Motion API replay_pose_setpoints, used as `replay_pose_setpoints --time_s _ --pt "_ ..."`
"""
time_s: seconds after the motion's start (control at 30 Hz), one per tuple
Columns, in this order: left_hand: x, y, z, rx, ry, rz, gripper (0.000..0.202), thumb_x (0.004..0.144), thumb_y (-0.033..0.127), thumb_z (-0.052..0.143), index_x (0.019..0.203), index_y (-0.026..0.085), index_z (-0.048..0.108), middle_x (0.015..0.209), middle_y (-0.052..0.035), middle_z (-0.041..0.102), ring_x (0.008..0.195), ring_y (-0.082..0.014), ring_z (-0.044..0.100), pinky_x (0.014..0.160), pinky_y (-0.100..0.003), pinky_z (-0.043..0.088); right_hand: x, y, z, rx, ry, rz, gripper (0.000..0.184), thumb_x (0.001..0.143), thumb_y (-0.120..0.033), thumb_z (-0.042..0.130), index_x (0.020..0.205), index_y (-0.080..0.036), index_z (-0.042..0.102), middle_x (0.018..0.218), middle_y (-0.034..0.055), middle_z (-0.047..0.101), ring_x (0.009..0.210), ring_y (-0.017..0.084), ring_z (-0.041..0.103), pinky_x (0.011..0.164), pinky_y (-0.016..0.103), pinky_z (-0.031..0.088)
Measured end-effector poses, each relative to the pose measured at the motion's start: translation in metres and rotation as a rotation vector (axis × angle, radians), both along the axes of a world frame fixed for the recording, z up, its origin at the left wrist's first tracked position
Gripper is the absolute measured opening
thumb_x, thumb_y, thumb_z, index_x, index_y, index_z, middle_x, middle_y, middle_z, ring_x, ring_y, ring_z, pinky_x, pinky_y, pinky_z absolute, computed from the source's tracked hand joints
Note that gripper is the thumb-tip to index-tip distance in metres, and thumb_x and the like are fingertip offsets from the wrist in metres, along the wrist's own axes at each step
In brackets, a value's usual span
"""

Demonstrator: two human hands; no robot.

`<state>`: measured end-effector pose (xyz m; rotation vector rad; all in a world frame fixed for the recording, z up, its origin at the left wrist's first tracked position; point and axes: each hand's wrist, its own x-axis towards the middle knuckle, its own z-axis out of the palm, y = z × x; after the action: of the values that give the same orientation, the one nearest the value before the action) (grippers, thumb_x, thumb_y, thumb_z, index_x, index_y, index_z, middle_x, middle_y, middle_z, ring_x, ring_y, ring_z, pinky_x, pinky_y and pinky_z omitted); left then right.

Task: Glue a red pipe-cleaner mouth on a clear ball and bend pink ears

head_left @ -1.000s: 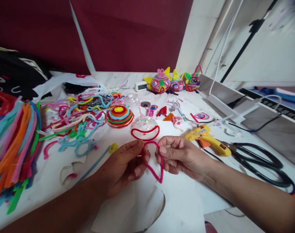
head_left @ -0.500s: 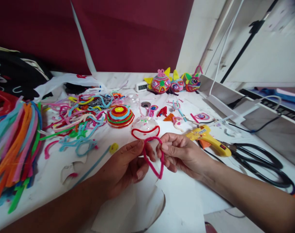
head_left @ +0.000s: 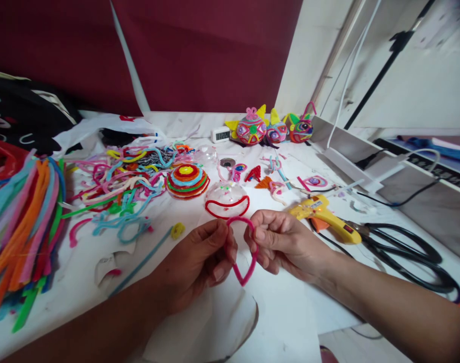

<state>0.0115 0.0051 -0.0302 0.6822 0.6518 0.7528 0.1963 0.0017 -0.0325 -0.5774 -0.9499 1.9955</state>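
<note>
I am pinching a pink pipe-cleaner loop [head_left: 244,282] by its two sides, using the fingers of my left hand [head_left: 194,259] and right hand [head_left: 286,242]. The loop is hovering over the table [head_left: 73,297], near the red-edged clear dome [head_left: 225,195]. A yellow glue gun [head_left: 330,217] is lying beside black scissors [head_left: 373,247].

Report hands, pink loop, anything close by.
Left hand and right hand pinching pink loop, either side. Pointed end lowest in view. Red crescent outline just beyond.
</note>
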Motion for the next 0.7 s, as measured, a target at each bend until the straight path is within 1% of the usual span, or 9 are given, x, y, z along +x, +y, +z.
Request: replay_pose_setpoints --time_s 0.17,0.3,0.37,0.43,0.47,0.6,0.7 --pt "0.0015 -0.0017 0.0009 0.023 -0.026 -0.002 0.026 0.077 0.033 0.073 0.067 0.013 0.061 0.06 0.0009 0.063 0.036 -0.0024 0.044 0.034 -0.011 0.03 -0.0036 -0.0004 -0.0003 0.013 -0.001 -0.012 0.02 0.078 -0.027 0.075 0.075 -0.013 0.061 0.058 -0.0022 0.064 0.041 0.006 0.057 0.038 0.012 0.048" --pt "0.0016 -0.0017 0.0031 0.024 -0.038 0.016 0.027 0.082 0.039 0.068 0.073 0.013 0.064 0.064 -0.0009 0.064 0.04 -0.0032 0.047 0.038 -0.013 0.032 -0.0034 0.0006 0.0003 -0.023 0.0 -0.06 0.017 0.078 -0.025 0.075 0.077 -0.013 0.063 0.066 -0.0005 0.067 0.046 0.007 0.06 0.041 0.015 0.053" --pt "0.001 -0.0011 0.0031 0.042 -0.049 0.008 0.026 0.086 0.037 0.063 0.077 0.013 0.065 0.058 -0.0003 0.06 0.042 -0.004 0.046 0.04 -0.013 0.033 -0.0024 0.0013 0.0007 -0.033 0.008 -0.085 0.016 0.079 -0.024 0.075 0.077 -0.013 0.063 0.068 -0.0001 0.067 0.048 0.007 0.062 0.041 0.015 0.054" --pt "0.0001 -0.0004 0.0024 0.064 -0.053 -0.007 0.023 0.089 0.031 0.06 0.078 0.012 0.065 0.053 0.0007 0.056 0.043 -0.004 0.045 0.042 -0.012 0.034 -0.0014 0.002 0.0013 -0.034 0.029 -0.092 0.014 0.081 -0.021 0.073 0.078 -0.012 0.063 0.069 0.0005 0.067 0.049 0.007 0.062 0.042 0.015 0.054" --pt "-0.0004 0.0001 0.002 0.073 -0.053 -0.007 0.022 0.09 0.028 0.059 0.078 0.011 0.065 0.054 0.0006 0.056 0.044 -0.0035 0.045 0.043 -0.012 0.034 -0.001 0.0024 0.0017 -0.033 0.041 -0.09 0.012 0.082 -0.021 0.071 0.079 -0.012 0.063 0.069 0.001 0.067 0.05 0.007 0.062 0.042 0.015 0.054" --pt "-0.0013 0.0016 0.0012 0.078 -0.055 0.016 0.017 0.089 0.021 0.059 0.078 0.01 0.065 0.071 -0.0019 0.063 0.044 -0.001 0.046 0.043 -0.011 0.035 0.0002 0.0038 0.0033 -0.032 0.055 -0.08 0.013 0.086 -0.023 0.067 0.079 -0.012 0.062 0.07 0.0024 0.068 0.053 0.009 0.065 0.043 0.016 0.055" --pt "-0.001 0.0021 0.0016 0.076 -0.066 0.035 0.014 0.088 0.02 0.06 0.078 0.011 0.065 0.072 -0.0018 0.064 0.043 -0.001 0.046 0.041 -0.011 0.035 0.001 0.004 0.004 -0.03 0.036 -0.086 0.017 0.086 -0.027 0.066 0.078 -0.013 0.06 0.07 0.0025 0.068 0.053 0.01 0.065 0.042 0.016 0.054"
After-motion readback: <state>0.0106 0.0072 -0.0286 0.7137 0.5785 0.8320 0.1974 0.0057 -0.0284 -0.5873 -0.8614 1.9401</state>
